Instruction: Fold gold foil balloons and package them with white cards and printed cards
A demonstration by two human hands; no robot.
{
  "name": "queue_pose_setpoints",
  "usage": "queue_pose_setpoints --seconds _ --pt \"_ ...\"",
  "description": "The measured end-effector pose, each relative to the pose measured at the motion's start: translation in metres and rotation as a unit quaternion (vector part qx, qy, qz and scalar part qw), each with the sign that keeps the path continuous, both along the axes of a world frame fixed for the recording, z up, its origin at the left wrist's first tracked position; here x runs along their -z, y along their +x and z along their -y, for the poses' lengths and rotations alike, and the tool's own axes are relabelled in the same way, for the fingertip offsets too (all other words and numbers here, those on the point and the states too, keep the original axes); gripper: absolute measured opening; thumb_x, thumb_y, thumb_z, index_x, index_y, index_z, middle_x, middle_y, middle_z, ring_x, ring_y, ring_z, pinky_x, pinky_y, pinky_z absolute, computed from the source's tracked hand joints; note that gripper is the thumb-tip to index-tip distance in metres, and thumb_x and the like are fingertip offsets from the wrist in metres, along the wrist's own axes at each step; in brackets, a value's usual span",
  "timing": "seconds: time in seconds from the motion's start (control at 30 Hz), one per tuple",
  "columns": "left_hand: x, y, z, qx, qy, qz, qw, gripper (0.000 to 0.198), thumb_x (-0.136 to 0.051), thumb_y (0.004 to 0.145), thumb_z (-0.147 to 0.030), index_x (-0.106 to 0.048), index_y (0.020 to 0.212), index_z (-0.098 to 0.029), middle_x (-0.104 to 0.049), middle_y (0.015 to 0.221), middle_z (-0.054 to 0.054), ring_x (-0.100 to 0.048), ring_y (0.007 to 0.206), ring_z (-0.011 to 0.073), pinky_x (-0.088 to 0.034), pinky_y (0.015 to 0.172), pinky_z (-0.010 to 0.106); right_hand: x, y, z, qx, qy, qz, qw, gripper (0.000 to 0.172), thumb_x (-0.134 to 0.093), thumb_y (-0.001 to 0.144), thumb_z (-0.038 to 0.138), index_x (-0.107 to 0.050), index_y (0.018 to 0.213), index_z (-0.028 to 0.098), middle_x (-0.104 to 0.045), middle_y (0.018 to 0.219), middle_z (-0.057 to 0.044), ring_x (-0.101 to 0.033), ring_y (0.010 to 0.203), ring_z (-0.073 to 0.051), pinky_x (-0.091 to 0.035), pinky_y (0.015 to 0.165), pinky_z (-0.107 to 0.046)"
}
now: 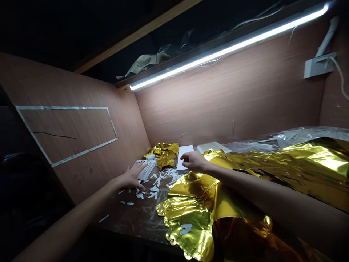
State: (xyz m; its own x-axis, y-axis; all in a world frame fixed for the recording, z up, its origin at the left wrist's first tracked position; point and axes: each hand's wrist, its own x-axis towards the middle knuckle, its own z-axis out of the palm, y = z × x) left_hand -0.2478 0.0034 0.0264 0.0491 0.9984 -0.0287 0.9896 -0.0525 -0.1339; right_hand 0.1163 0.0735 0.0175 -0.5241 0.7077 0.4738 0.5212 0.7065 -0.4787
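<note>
My left hand reaches over the dark tabletop with its fingers spread, holding nothing. Under and beside its fingertips lies a bundle of long white strips. My right hand is over a white stack of paper or card, its fingers curled in; whether anything small is between them I cannot make out. Below my right forearm spreads a large sheet of shiny gold foil with a scalloped edge. A few small white pieces lie on the foil. Many small white cut pieces are scattered between my hands.
Crumpled gold foil sits in the back corner. Clear plastic bags and a pale stack line the back wall. Wooden panels enclose the table; a tube light hangs above. The table's front edge is near.
</note>
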Motion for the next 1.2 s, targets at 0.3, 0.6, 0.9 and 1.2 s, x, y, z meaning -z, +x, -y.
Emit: queue_pose_setpoints --seconds 0.3,0.6,0.9,1.2 --pt "-0.002 -0.032 -0.014 0.169 -0.006 0.020 0.985 0.050 -0.071 0.082 -0.028 -0.071 0.132 -0.024 -0.045 0.160 0.012 -0.042 0.148 0.0296 -0.029 0.124 0.045 -0.001 0.017 0.008 0.001 0.032 -0.006 0.999 0.029 -0.065 0.086 0.015 -0.077 0.112 0.012 -0.078 0.095 -0.008 -0.069 0.083 -0.019 -0.051 0.076 -0.026" --pt "-0.004 0.066 0.009 0.214 0.135 0.122 0.960 0.052 -0.062 0.093 -0.047 -0.067 0.135 -0.017 -0.054 0.153 0.014 -0.049 0.144 0.0307 -0.035 0.123 0.047 -0.009 0.034 0.005 0.026 0.063 0.011 0.998 0.030 -0.067 0.085 0.014 -0.077 0.113 0.013 -0.078 0.097 -0.008 -0.070 0.087 -0.019 -0.050 0.081 -0.027" --pt "0.050 0.307 0.137 0.433 -0.065 0.198 0.877 0.094 -0.062 0.092 -0.056 -0.017 0.166 -0.019 -0.016 0.171 0.018 -0.016 0.157 0.0399 -0.024 0.125 0.062 -0.009 0.058 0.010 0.043 0.089 0.041 0.994 0.029 -0.068 0.087 0.018 -0.076 0.114 0.013 -0.077 0.101 -0.008 -0.068 0.088 -0.017 -0.049 0.082 -0.026" --pt "0.059 0.298 0.122 0.429 -0.060 0.142 0.890 0.071 -0.037 0.104 -0.055 -0.013 0.166 -0.030 -0.009 0.172 0.014 -0.004 0.157 0.0444 -0.006 0.119 0.078 -0.060 0.152 0.044 0.047 0.141 0.071 0.986 0.028 -0.064 0.091 0.021 -0.076 0.116 0.017 -0.077 0.096 -0.006 -0.068 0.084 -0.017 -0.049 0.085 -0.029"
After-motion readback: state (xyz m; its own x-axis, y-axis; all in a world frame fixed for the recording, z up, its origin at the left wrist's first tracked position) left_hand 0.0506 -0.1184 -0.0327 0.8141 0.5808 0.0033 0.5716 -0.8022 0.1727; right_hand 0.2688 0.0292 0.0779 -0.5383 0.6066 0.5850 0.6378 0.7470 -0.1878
